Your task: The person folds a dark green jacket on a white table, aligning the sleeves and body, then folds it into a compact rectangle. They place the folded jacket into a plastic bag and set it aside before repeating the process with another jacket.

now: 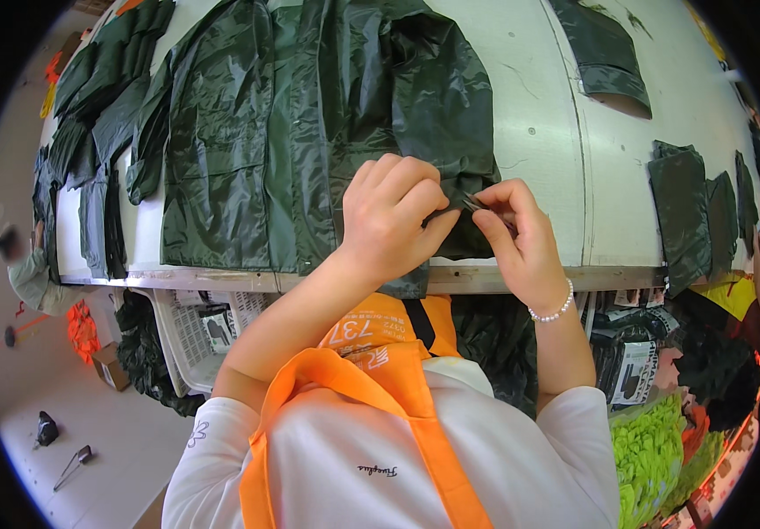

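The dark green jacket [309, 123] lies flat on the white tabletop [539, 132], its long axis running away from the person, its hem at the near edge right under both hands. The left hand [390, 220] is curled and pinches the hem fabric. The right hand [521, 234], just beside it and wearing a bead bracelet [553, 310], is closed narrowly on a small dark tool [472, 204] whose tip meets the same bit of fabric; what kind of tool, I cannot tell. Both hands are equally near the hem. More green garments [97, 106] are piled at the far left. Below the tabletop, a white basket [190, 335] holds folded packaging, and a bin [653, 450] holds bright green material.
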The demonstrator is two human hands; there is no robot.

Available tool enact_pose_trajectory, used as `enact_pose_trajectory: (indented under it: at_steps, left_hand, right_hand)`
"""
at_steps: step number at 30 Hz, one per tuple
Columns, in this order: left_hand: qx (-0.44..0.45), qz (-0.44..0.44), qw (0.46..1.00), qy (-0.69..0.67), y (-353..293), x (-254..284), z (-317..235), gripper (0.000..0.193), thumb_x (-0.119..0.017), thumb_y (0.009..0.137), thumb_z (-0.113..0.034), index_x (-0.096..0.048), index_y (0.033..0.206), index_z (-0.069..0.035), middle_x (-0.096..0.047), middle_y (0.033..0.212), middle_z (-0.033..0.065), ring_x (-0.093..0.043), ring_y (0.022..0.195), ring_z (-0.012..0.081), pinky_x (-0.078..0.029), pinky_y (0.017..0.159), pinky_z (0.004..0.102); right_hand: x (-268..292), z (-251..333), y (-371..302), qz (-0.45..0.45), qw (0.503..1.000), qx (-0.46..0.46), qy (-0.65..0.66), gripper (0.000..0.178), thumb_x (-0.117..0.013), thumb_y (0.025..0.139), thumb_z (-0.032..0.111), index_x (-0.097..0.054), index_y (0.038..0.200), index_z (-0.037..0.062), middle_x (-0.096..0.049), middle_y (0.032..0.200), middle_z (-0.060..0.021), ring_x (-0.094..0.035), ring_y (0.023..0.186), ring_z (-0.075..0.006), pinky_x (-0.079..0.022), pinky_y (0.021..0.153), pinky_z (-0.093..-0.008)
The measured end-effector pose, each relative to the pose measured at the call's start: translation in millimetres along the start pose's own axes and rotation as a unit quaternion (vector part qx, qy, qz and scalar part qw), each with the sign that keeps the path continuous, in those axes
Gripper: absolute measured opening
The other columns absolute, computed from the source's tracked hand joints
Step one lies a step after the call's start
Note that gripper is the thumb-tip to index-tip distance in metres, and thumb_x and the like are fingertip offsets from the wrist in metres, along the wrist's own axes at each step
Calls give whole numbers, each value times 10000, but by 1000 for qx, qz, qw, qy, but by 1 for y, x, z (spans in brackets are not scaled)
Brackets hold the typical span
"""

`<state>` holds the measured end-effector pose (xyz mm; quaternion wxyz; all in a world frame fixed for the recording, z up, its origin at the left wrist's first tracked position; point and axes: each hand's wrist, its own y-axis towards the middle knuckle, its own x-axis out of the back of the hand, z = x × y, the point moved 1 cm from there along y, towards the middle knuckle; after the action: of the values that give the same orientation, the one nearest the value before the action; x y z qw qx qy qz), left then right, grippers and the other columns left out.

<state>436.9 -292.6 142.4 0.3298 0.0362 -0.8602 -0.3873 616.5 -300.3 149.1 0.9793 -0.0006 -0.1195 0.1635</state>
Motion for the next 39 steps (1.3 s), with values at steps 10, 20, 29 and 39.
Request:
enact_pose_trajectory:
  at_steps: [10, 20, 29, 39]
  left_hand:
    - [74, 121, 990, -26, -19, -3, 5, 244, -735, 563, -154, -594, 758, -115, -575, 817, 39, -565, 769, 254, -429, 633, 372]
    - [248, -20, 934, 257, -117, 226, 233, 348, -743, 668, -159, -633, 981, -55, -600, 1046, 141, -540, 1029, 331, -430, 895, 412]
    - [718, -369, 512, -294, -291, 398, 463, 510, -718, 814, -246, -498, 1215, -19, -590, 1116, 116, -558, 945, 209, -452, 794, 346]
    - [578, -302, 532, -541, -255, 377, 341, 314, -575, 889, -46, -519, 1198, -50, -613, 1156, 65, -600, 1008, 187, -462, 891, 335]
  right_hand:
    - [-17, 9, 3, -38, 999, 29, -26, 452, -705, 784, 5, -527, 1200, 19, -594, 997, -5, -345, 588, -13, -296, 509, -171]
    - [-117, -19, 8, -99, 975, -94, -176, 174, -522, 939, 63, -616, 1052, -30, -624, 940, -60, -597, 870, -133, -465, 763, -240]
    - [-344, 63, 66, -12, 989, -32, -147, 171, -492, 943, 44, -620, 1006, -51, -633, 921, -123, -638, 860, -185, -477, 770, -260]
    - [-566, 56, 243, 32, 987, 80, -139, 221, -629, 859, 79, -630, 1067, 4, -660, 993, -76, -589, 781, -110, -468, 678, -234]
